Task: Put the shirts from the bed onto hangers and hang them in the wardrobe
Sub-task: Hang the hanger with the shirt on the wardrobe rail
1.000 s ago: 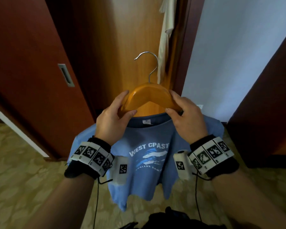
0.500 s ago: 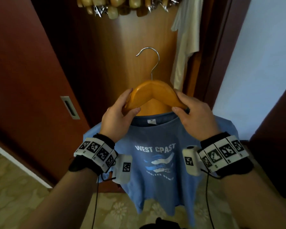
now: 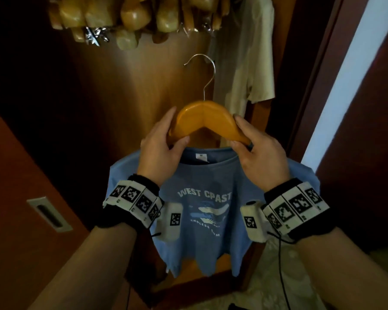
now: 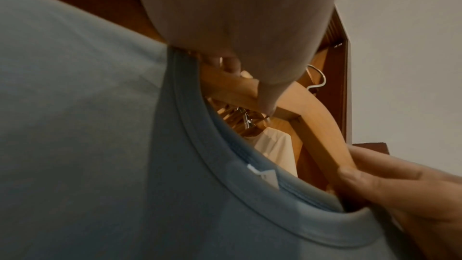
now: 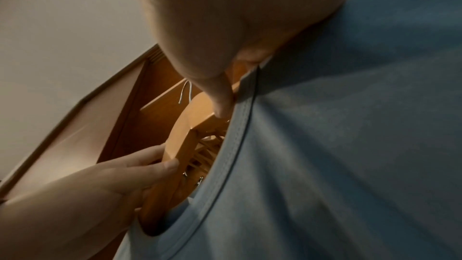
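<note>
Left hand (image 3: 160, 151), right hand (image 3: 259, 153) grip wooden hanger (image 3: 205, 120) carrying blue shirt (image 3: 202, 222), facing open wardrobe (image 3: 126, 86).

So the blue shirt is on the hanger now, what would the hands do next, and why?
Probably lift the wooden hanger up toward the row of hangers overhead. Both the left hand and the right hand grip its arms, the blue shirt hangs from it, and its metal hook is free, below that row.

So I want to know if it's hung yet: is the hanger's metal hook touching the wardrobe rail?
Apart. In the head view the hook stands free in open air below the row of empty hangers; both hands hold the wooden hanger.
</note>
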A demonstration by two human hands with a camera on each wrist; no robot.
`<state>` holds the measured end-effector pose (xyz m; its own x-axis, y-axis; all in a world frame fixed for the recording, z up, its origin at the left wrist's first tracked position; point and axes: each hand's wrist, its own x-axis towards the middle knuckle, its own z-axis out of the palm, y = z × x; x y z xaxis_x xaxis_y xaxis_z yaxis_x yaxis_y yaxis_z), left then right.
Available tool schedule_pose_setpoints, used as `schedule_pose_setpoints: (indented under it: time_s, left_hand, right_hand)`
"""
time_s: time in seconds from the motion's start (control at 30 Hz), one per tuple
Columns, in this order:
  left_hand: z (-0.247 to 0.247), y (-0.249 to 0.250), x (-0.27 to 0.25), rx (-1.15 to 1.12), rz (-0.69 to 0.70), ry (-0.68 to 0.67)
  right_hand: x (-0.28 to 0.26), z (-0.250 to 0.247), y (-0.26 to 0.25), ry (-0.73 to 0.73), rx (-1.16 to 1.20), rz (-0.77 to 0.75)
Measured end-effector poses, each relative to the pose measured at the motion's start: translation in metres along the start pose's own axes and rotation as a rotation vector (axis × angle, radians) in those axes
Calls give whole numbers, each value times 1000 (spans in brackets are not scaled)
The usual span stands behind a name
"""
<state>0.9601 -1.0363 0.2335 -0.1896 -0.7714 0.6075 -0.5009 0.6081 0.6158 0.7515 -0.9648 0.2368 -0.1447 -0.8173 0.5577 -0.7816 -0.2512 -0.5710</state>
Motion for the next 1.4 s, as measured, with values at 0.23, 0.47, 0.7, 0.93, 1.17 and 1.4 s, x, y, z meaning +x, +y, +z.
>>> schedule_pose_setpoints:
  time_s: [0.23, 0.47, 0.7, 0.93, 1.17, 1.4]
  left_hand:
    - [0, -19, 59, -139, 104, -114]
    - [13, 16, 102, -191, 213, -180]
    - [50, 75, 105, -332, 139, -200]
    - [86, 118, 110, -627, 79, -304]
    - [88, 136, 140, -599, 3, -279]
    - [88, 153, 179, -658, -81, -239]
  right_hand:
    - [22, 15, -23, 78, -63, 113]
    - [9, -28, -10, 24, -176, 239]
    - [15, -55, -4, 269, -259, 293]
    - [23, -65, 3, 213, -275, 214]
    - [14, -101, 22, 46, -266, 171]
    - [24, -121, 28, 20, -18, 61]
